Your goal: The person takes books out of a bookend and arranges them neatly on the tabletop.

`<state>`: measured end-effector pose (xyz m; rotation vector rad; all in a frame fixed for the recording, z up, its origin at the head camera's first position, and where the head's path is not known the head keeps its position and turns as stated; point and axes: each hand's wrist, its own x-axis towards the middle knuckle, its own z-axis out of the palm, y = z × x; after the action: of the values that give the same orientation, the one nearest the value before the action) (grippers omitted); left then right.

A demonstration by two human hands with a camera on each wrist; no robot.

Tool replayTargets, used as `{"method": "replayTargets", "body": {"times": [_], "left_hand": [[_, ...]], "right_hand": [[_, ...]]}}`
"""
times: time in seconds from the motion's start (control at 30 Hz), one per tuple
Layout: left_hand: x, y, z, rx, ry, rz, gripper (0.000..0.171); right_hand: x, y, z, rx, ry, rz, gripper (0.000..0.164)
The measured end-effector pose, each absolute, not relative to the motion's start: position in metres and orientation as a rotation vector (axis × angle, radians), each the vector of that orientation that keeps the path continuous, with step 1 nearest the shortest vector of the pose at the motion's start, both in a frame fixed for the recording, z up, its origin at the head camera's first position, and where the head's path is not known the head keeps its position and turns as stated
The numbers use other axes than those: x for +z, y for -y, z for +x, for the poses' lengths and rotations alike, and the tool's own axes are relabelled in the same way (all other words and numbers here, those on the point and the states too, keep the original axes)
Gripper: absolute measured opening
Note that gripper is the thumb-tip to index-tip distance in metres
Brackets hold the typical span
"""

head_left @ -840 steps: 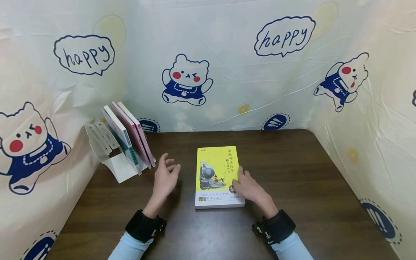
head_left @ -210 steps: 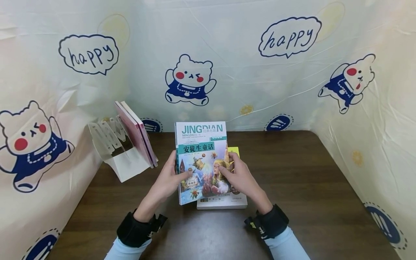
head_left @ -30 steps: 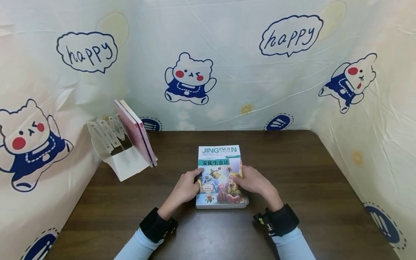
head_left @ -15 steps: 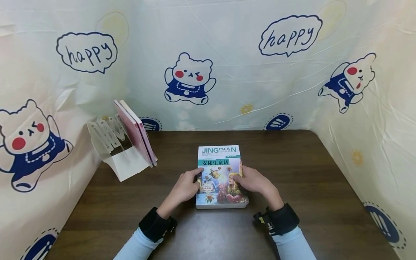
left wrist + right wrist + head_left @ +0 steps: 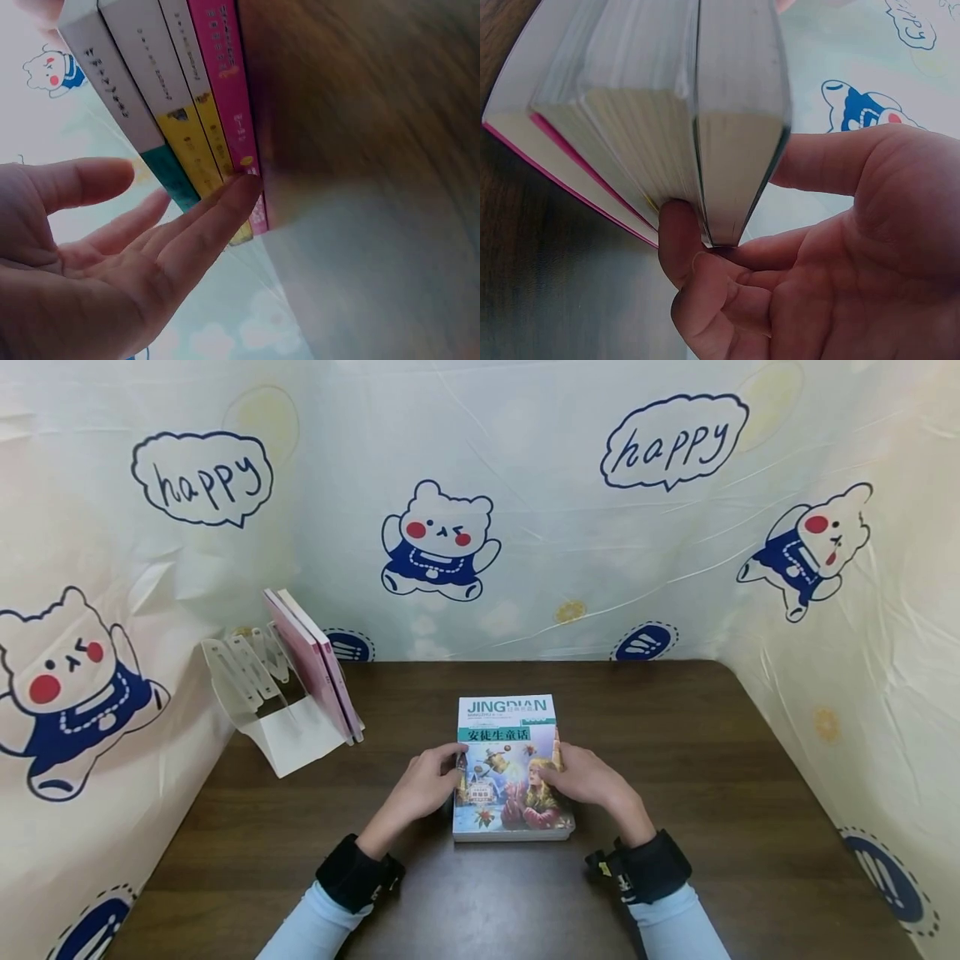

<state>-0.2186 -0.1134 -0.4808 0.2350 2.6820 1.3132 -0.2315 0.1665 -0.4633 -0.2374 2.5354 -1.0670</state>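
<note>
Seemingly to keep edges flush, the right hand (image 5: pixel 591 777) grips the rectangular stack of paper books (image 5: pixel 510 770), glossy blue-and-white on top, at lower centre; the left hand (image 5: pixel 426 783), fingers extended, braces the spines (image 5: pixel 172 101)

Top book (image 5: pixel 510 777) is flashing "JINGDIAN" and "安徒生童话", far backdrop (image 5: pixel 555 460) is cheering "happy" left and right
</note>
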Motion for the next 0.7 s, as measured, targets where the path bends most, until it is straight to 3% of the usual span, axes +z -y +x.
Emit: {"method": "replayTargets", "body": {"times": [0.4, 0.7], "left_hand": [[-0.477, 0.129, -0.229, 1.733, -2.753, 0.002, 0.025], [-0.468, 0.158, -0.241, 1.984, -2.672, -0.276, 0.024]], "right_hand": [[-0.461, -0.166, -0.232, -1.063, -2.542, -0.243, 0.050], [-0.460, -0.165, -0.230, -1.072, -2.529, -0.242, 0.051]]}}
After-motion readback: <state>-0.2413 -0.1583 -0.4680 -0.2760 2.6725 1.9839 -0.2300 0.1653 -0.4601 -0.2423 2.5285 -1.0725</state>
